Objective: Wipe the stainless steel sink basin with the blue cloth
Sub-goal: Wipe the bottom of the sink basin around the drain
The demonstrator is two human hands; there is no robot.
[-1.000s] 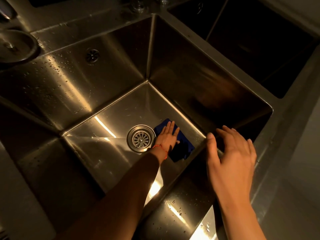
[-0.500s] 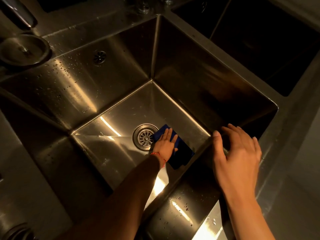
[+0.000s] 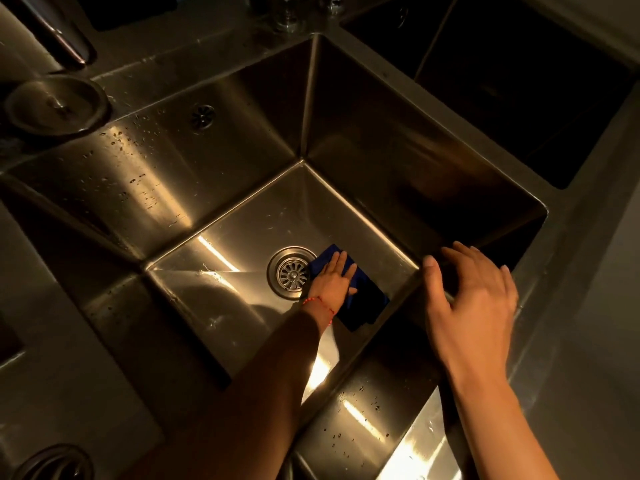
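Note:
The deep stainless steel sink basin (image 3: 214, 188) fills the middle of the view. On its floor lies the blue cloth (image 3: 363, 299), just right of the round drain strainer (image 3: 292, 271). My left hand (image 3: 334, 278) reaches down into the basin and presses flat on the cloth with straight fingers, a red string bracelet on its wrist. My right hand (image 3: 474, 303) rests on the basin's near right rim with spread, relaxed fingers and holds nothing.
Water drops speck the left wall and the near rim (image 3: 360, 427). A round metal lid (image 3: 55, 105) lies on the counter at upper left, beside a dark handle (image 3: 59, 39). A second dark basin (image 3: 519, 77) opens at upper right. An overflow vent (image 3: 203, 116) sits on the left wall.
My left hand has slid the blue cloth leftward, closer to the drain strainer. My right hand has stayed at the near right rim while the view shifted a little.

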